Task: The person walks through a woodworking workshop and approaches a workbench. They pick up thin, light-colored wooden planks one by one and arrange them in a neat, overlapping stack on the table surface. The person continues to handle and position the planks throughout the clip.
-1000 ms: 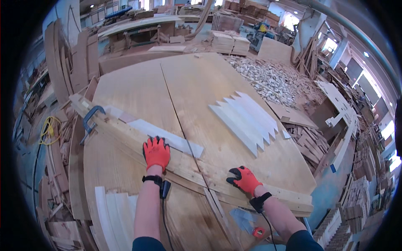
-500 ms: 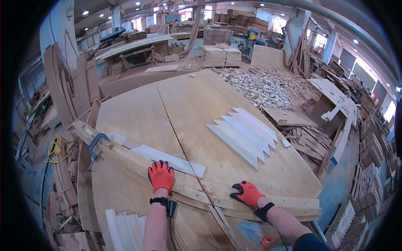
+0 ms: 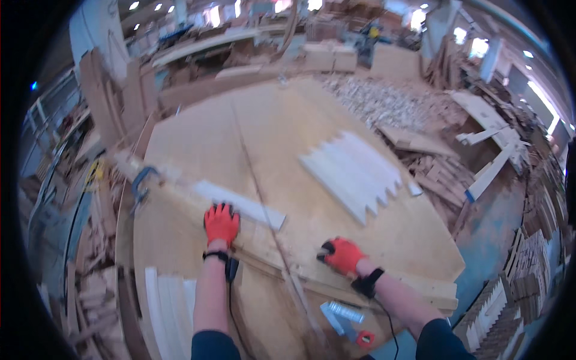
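Pressure from the splayed, red-gloved left hand (image 3: 221,225) could skew the long pale wooden beam (image 3: 263,245), while whether the curled, red-gloved right hand (image 3: 343,257) grips is unclear.

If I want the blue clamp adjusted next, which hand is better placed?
The left hand, I'd judge: it lies over the long beam that the blue clamp sits on, nearer that clamp. The right hand is farther along the beam, with the left in between.
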### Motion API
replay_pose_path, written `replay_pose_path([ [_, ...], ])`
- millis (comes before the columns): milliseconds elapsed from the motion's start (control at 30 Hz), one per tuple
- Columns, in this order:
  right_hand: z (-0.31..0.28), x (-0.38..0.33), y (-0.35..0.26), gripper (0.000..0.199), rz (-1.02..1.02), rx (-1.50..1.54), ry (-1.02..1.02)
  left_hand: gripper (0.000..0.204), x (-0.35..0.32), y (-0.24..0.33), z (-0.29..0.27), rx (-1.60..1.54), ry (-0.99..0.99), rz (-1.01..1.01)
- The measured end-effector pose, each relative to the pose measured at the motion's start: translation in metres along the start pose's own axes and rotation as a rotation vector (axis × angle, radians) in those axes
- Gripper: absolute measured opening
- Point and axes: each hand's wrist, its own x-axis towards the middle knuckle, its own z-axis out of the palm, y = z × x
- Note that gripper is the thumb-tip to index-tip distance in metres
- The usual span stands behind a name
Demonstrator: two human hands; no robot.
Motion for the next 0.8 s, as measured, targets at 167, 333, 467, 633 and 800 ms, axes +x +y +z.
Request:
replay_pose_path([
  [167, -0.002, -0.02, 0.003, 0.028, 0.089, 0.405, 0.228, 0.049, -0.047, 0.033, -0.027, -0.031, -0.001, 0.002],
  [333, 0.003, -0.024, -0.036, 0.046, -0.055, 0.069, 0.278, 0.049, -0.102, 0.056, -0.059, -0.044, -0.004, -0.039],
  [467, 0.023, -0.023, -0.059, 0.06, -0.055, -0.38, 0.133, 0.049, -0.136, 0.074, -0.069, -0.081, 0.01, -0.043],
  [633, 0.008, -0.014, -0.07, 0.044, 0.053, 0.128, 0.187, 0.049, -0.133, 0.073, -0.074, -0.083, 0.015, -0.037],
  [800, -0.071, -0.045, -0.071, 0.038, -0.358, -0.042, -0.177, 0.047, -0.132, 0.06, -0.08, -0.138, 0.026, -0.074],
])
